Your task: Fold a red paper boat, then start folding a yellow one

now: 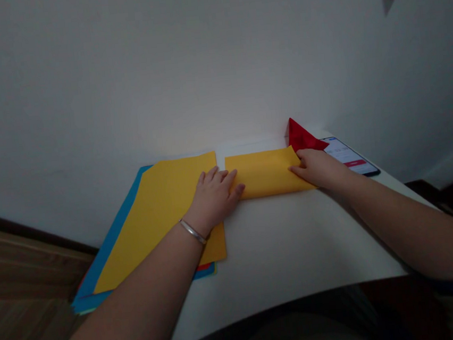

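Note:
A yellow sheet of paper (265, 174), folded into a wide strip, lies on the white table. My left hand (217, 195) rests with its fingers spread at the strip's left end, the thumb and fingertips touching it. A silver bangle (192, 231) circles that wrist. At the other end, my right hand (316, 166) grips the strip's right edge, thumb on top and the other fingers partly hidden. Just behind this hand stands a red folded paper shape (302, 136) with pointed corners.
Larger yellow sheets (154, 209) lie on blue paper (113, 239) at the left, with a bit of red showing below. A phone (351, 155) with a lit screen is at the table's right. The wall (208, 59) rises behind the table (282, 250). Wooden furniture (20, 275) stands at left.

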The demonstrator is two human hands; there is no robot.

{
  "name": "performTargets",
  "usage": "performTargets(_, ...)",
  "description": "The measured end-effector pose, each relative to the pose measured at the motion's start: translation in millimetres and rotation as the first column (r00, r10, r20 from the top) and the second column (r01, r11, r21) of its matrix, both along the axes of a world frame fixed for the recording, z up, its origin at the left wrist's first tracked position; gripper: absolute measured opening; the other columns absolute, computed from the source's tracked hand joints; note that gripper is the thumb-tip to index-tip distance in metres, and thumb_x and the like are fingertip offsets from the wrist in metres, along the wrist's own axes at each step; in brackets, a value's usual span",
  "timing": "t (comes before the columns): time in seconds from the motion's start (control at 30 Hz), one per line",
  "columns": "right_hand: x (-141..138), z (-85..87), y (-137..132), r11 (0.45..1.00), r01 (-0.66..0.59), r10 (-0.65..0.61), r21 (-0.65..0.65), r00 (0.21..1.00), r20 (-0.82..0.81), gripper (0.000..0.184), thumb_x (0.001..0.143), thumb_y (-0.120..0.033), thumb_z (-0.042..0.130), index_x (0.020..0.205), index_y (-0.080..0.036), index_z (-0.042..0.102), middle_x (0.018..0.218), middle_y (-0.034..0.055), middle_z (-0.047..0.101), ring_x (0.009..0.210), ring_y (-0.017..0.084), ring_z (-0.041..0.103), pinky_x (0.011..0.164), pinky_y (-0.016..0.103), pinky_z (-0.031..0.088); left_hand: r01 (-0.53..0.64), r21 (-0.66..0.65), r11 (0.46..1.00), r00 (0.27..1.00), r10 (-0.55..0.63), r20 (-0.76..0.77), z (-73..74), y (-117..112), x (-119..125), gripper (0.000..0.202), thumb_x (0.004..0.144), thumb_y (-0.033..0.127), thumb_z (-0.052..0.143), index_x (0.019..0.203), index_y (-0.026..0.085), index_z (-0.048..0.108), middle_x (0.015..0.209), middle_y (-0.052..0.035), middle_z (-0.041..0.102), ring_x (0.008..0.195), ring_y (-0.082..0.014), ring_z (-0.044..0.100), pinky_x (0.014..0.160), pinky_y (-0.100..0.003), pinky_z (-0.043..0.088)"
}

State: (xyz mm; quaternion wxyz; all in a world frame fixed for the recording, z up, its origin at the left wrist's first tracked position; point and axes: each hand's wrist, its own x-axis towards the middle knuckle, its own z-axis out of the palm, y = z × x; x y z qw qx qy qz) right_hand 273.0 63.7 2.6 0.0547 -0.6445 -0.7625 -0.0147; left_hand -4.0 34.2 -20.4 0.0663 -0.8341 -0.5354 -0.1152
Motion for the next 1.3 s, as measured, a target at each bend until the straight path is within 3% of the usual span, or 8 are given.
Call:
performTargets(0.2,-1.4,7.2,-7.4,0.999,0.026,-0.026,-0.041,0.999,0.023,0.035,0.084,-0.046,0.051,0.101,-0.018,0.063,0.096,0.0132,0.071,0.081,0.027,0.065,0.059,0.033,0.042,-0.015,-0.019,1.000,1.000,0.015,0.000,9.0,-1.4,0.1,0.056,0.088,0.054,0.048,0.132,0.020,0.056,0.112,-0.0120,0.062,0.110,-0.0293,0.053,0.102,-0.046,0.035)
performTargets(0.47,-3.5,6.7,-9.2,0.988,0.042,-0.032,-0.151,0.997,0.070,0.043,0.085,-0.053,0.046,0.104,-0.019,0.064,0.101,0.0149,0.071,0.089,0.031,0.065,0.064,0.036,0.044,-0.026,0.012,1.000,0.999,0.026,-0.029,5.0,3.4,-1.0,0.050,0.086,0.047,0.052,0.126,0.018,0.060,0.101,-0.0114,0.064,0.102,-0.0288,0.057,0.097,-0.043,0.040)
performTargets(0.57,-3.5,6.9,-8.8,0.986,0.032,-0.024,-0.162,0.998,0.051,0.042,0.085,-0.052,0.046,0.103,-0.019,0.064,0.101,0.0153,0.070,0.089,0.031,0.065,0.066,0.037,0.044,-0.014,0.027,1.000,1.000,0.015,-0.025,1.5,4.2,-1.6,0.052,0.087,0.048,0.052,0.127,0.015,0.059,0.116,-0.0145,0.062,0.114,-0.0309,0.053,0.102,-0.043,0.038)
performTargets(0.67,-3.1,9.2,-9.1,0.983,0.035,-0.032,-0.181,0.999,0.020,0.041,0.085,-0.052,0.047,0.102,-0.019,0.066,0.099,0.0149,0.071,0.086,0.030,0.065,0.065,0.036,0.044,0.002,-0.008,1.000,1.000,-0.002,-0.027,-2.8,4.3,-2.8,0.062,0.089,0.053,0.048,0.136,0.011,0.050,0.143,-0.0163,0.047,0.136,-0.0366,0.034,0.111,-0.049,0.027)
performTargets(0.83,-0.9,10.4,-8.6,0.996,-0.012,0.006,-0.087,0.998,-0.069,0.037,0.084,-0.048,0.049,0.100,-0.019,0.067,0.096,0.0131,0.071,0.083,0.029,0.064,0.065,0.036,0.043,0.006,-0.095,0.995,1.000,-0.007,-0.015,-5.7,5.9,-5.6,0.068,0.089,0.059,0.046,0.140,0.013,0.046,0.148,-0.0137,0.043,0.141,-0.0373,0.027,0.114,-0.052,0.022)
performTargets(0.93,0.2,8.1,-7.2,0.997,-0.080,0.081,0.017,0.993,-0.082,0.035,0.083,-0.044,0.051,0.097,-0.016,0.067,0.099,0.0153,0.069,0.086,0.029,0.063,0.069,0.036,0.044,0.049,-0.068,0.996,0.999,-0.050,0.001,-3.3,7.5,-6.2,0.063,0.087,0.056,0.050,0.134,0.014,0.052,0.140,-0.0127,0.052,0.135,-0.0358,0.036,0.112,-0.048,0.027)
performTargets(1.07,0.3,4.1,-5.8,1.000,-0.006,0.006,0.004,0.997,-0.077,0.032,0.081,-0.040,0.053,0.099,-0.015,0.066,0.091,0.0140,0.070,0.077,0.027,0.064,0.064,0.034,0.042,0.085,-0.033,0.996,0.996,-0.084,0.025,-0.6,9.6,-4.5,0.050,0.086,0.048,0.055,0.122,0.014,0.061,0.112,-0.0130,0.063,0.109,-0.0290,0.055,0.099,-0.043,0.040)
performTargets(1.3,1.4,-1.5,-1.7,1.000,-0.002,0.003,0.009,0.997,-0.073,0.028,0.077,-0.034,0.058,0.097,-0.016,0.063,0.095,0.0139,0.071,0.079,0.027,0.065,0.064,0.033,0.043,0.063,0.008,0.998,0.998,-0.063,0.030,-3.2,9.6,-3.4,0.050,0.084,0.048,0.057,0.119,0.013,0.064,0.104,-0.0127,0.061,0.104,-0.0285,0.053,0.097,-0.041,0.040)
